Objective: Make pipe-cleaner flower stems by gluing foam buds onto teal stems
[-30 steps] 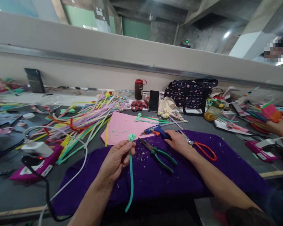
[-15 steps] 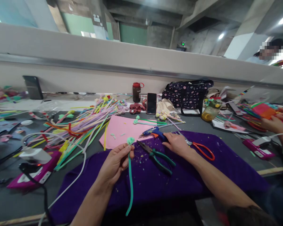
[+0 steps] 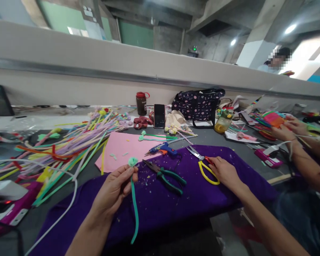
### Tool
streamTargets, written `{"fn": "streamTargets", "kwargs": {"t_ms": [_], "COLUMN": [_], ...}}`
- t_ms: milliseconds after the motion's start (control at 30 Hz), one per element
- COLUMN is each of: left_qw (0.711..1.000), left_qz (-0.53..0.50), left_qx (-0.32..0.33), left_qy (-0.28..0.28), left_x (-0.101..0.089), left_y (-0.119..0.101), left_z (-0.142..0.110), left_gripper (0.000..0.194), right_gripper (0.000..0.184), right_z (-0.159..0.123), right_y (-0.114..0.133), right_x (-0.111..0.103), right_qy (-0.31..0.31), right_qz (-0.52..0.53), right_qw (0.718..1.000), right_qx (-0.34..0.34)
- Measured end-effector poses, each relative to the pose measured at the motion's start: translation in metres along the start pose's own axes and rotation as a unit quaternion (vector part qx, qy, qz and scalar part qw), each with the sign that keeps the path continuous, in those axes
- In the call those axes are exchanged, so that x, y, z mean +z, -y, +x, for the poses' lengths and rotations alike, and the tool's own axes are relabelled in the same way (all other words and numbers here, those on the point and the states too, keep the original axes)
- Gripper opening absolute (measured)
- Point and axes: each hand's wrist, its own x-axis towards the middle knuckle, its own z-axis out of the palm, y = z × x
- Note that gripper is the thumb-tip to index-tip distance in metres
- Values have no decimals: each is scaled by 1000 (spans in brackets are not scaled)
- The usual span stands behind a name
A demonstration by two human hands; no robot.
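Observation:
Between the thumb and fingers of my left hand [image 3: 117, 186] is a pipe-cleaner flower [image 3: 133, 162], with a pale mint curled head and a green stem hanging down. My right hand [image 3: 225, 173] is closed on the red handle of a pair of scissors [image 3: 200, 156], whose other handle is yellow. The scissors lie on a purple cloth [image 3: 192, 206], blades pointing away to the left. Green-handled pliers [image 3: 160, 173] rest on the cloth between both hands. Beyond them lies a blue glue gun [image 3: 164, 148], its nozzle over a pink sheet [image 3: 117, 145].
A pile of pipe cleaners [image 3: 96, 129] spreads at the left, near a magenta power strip [image 3: 29, 199] with a white cable. A red-capped bottle [image 3: 141, 105], a phone [image 3: 159, 116] and a patterned bag [image 3: 196, 106] stand behind. At right, another person's hands [image 3: 285, 131] hold colourful material.
My right hand has left the glue gun and moved right onto the scissors' handle. The view has turned right. My left hand still holds the flower.

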Motion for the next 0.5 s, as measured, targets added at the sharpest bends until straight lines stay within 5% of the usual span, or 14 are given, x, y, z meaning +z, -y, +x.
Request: {"fn": "streamTargets", "kwargs": {"t_ms": [233,367,433,500], "left_qw": [1000,1000,1000,1000], "left_qz": [4,5,9,3], "left_qx": [-8,-1,16,21], "left_qy": [-5,-7,-6,6], "left_x": [-2,-2,1,6], "left_y": [2,3,2,-2], "left_z": [1,1,-2,-6], "left_gripper": [19,19,19,19], "right_gripper": [35,39,43,54], "right_z": [21,13,4,-4], "right_y": [-9,-20,-19,-15], "right_x": [-1,-22,-35,-43], "right_qy": [28,-45,-52,-10], "right_qz": [-20,133,286,471], "right_qw": [999,988,947,865], "right_qx": [21,65,138,173]}}
